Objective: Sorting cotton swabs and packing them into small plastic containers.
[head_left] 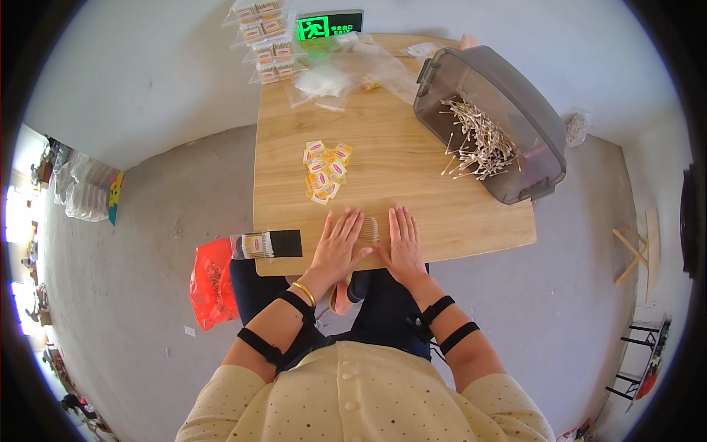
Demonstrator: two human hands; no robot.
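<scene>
Both hands lie near the front edge of the wooden table (398,140), fingers stretched out. A small row of cotton swabs (370,229) lies side by side between them. My left hand (339,241) borders the swabs on their left, my right hand (403,247) on their right; I cannot tell how firmly either touches them. Beyond my left hand is a loose pile of small yellow and white cards (324,173). Left of that hand, at the table's edge, a clear bag of cotton swabs (257,244) with a card inside lies on a black strip (287,244).
A grey plastic bin (541,110) lies tipped at the right, loose cotton swabs (482,144) inside. Clear plastic bags (328,77) lie at the back beside stacked packs of swabs (274,51). A red bag (212,283) sits on the floor at the left.
</scene>
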